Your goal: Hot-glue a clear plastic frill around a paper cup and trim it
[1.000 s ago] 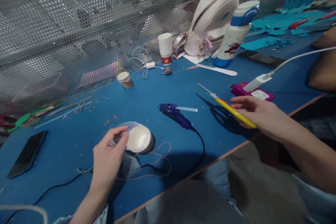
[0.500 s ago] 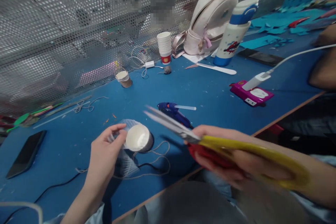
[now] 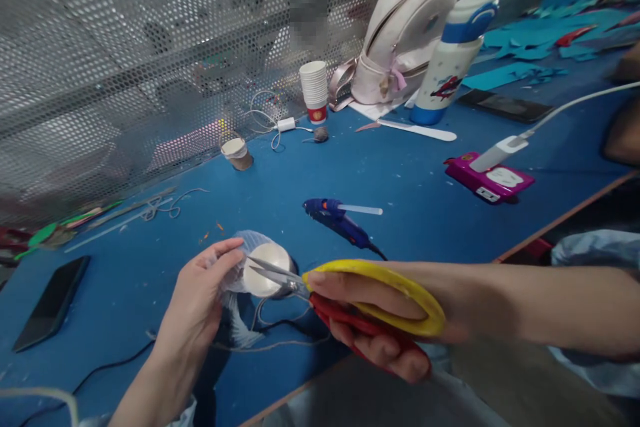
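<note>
My left hand [image 3: 197,293] pinches a strip of sheer whitish mesh ribbon [image 3: 243,328] at the left side of a paper cup [image 3: 263,285]. Part of the ribbon stands up behind the cup and an end hangs down in front. In my right hand [image 3: 380,340] are scissors [image 3: 373,293] with one yellow and one red handle. Their blades are slightly apart and lie over the cup's mouth, tips close to the ribbon and my left fingers. Thin twine [image 3: 280,347] runs on the table around the cup's base.
A blue glue gun [image 3: 340,221] with a glue stick lies beyond the scissors. Further back are a twine-wrapped cup [image 3: 237,154], stacked paper cups [image 3: 314,90], a white knife [image 3: 417,130], a bottle [image 3: 445,73] and a backpack [image 3: 400,33]. A magenta power adapter [image 3: 487,179] sits right, a phone [image 3: 53,303] left.
My right hand has brought the scissors left and down, from beside the glue gun to over the cup. My left hand keeps its pinch on the ribbon with little movement.
</note>
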`<state>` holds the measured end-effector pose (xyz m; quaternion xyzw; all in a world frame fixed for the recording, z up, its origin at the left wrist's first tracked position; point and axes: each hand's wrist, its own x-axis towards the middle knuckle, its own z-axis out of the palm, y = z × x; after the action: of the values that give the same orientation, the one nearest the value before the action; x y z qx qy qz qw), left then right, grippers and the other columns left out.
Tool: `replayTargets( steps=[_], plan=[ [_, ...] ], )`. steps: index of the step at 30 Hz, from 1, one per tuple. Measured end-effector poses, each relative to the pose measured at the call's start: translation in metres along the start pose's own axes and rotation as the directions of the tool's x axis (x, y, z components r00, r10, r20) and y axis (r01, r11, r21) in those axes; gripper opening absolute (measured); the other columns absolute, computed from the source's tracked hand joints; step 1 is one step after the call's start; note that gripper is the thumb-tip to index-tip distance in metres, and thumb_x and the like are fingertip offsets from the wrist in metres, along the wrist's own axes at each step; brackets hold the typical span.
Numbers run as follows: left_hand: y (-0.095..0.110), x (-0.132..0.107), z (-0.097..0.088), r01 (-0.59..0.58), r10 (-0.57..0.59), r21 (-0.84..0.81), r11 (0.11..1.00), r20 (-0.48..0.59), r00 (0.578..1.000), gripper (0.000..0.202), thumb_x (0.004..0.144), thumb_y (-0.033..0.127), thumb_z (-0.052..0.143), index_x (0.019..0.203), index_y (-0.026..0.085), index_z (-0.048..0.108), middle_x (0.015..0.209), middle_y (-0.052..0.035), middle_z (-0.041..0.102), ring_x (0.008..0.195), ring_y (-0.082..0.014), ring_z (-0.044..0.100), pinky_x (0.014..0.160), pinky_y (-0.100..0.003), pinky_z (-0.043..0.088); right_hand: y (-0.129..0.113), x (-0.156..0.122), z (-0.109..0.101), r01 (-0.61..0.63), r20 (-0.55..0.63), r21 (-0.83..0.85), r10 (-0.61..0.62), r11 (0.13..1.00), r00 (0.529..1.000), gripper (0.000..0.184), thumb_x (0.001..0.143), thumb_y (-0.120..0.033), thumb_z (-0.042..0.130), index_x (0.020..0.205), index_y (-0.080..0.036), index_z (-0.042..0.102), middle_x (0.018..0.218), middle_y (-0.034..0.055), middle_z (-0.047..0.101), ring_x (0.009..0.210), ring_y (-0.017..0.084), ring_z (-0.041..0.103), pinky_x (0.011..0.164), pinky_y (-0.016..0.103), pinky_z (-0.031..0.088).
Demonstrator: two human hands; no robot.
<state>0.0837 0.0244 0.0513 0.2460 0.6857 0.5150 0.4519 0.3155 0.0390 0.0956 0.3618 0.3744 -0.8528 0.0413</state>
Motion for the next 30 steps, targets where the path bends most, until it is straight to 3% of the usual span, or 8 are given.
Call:
replayTargets(
  steps=[3,7,12,18,25,30],
  plan=[
    [0.001,-0.001,0.001,0.04,-0.04,-0.011,0.999,-0.01,0.999,0.051,0.041,0.024,0.086,0.089,0.013,0.069,0.06,-0.0006,0.069,0.048,-0.0115,0.06,0.047,-0.019,0.044,-0.003,0.003,0.001,-0.159,-0.011,0.09,0.161,0.983,0.987,0.054,0.088,-0.068,0.044,0.067,-0.018,0.043,0.042,-0.0083,0.04,0.03,0.004,0.031,0.028,0.012,0.026],
    [0.001,-0.002,0.001,0.058,-0.059,-0.025,0.998,-0.023,0.998,0.048,0.042,0.022,0.085,0.087,0.013,0.07,0.061,-0.0003,0.069,0.047,-0.0106,0.059,0.047,-0.019,0.044,-0.004,0.01,-0.001,-0.159,0.021,0.154,0.158,0.975,0.987,0.054,0.087,-0.069,0.044,0.068,-0.019,0.043,0.042,-0.0081,0.041,0.029,0.005,0.033,0.027,0.013,0.028],
    [-0.002,0.0,-0.002,0.055,-0.056,-0.041,0.998,-0.006,0.998,0.046,0.047,0.02,0.084,0.09,0.013,0.07,0.063,-0.0007,0.07,0.05,-0.0111,0.061,0.05,-0.019,0.046,0.004,0.015,-0.001,-0.082,-0.004,0.16,0.084,0.984,0.996,0.054,0.085,-0.069,0.05,0.068,-0.018,0.042,0.044,-0.0086,0.04,0.03,0.004,0.032,0.027,0.013,0.028],
    [-0.004,-0.003,0.001,0.071,-0.072,-0.101,0.992,-0.008,0.997,0.041,0.051,0.015,0.08,0.09,0.013,0.07,0.063,0.0,0.07,0.05,-0.0099,0.061,0.048,-0.017,0.046,0.02,0.019,-0.004,0.105,0.008,0.123,-0.107,0.987,0.994,0.055,0.064,-0.065,0.075,0.07,-0.018,0.046,0.049,-0.0088,0.042,0.039,0.004,0.035,0.03,0.011,0.031],
    [-0.006,-0.005,0.003,0.065,-0.067,-0.135,0.989,-0.01,0.998,0.036,0.058,0.014,0.078,0.094,0.015,0.071,0.068,-0.0005,0.072,0.053,-0.0104,0.063,0.05,-0.017,0.048,0.031,0.028,-0.004,0.197,0.038,0.102,-0.201,0.975,0.979,0.051,0.068,-0.06,0.075,0.071,-0.019,0.045,0.046,-0.0102,0.039,0.037,0.003,0.034,0.031,0.011,0.033],
    [-0.007,-0.009,0.004,0.05,-0.051,-0.15,0.987,-0.002,0.999,0.04,0.057,0.016,0.079,0.095,0.014,0.069,0.069,-0.001,0.072,0.054,-0.0107,0.063,0.051,-0.017,0.049,0.033,0.035,-0.001,0.193,0.051,0.113,-0.199,0.975,0.979,0.05,0.066,-0.057,0.078,0.077,-0.021,0.045,0.05,-0.0107,0.042,0.04,0.004,0.036,0.032,0.012,0.036]
  ],
)
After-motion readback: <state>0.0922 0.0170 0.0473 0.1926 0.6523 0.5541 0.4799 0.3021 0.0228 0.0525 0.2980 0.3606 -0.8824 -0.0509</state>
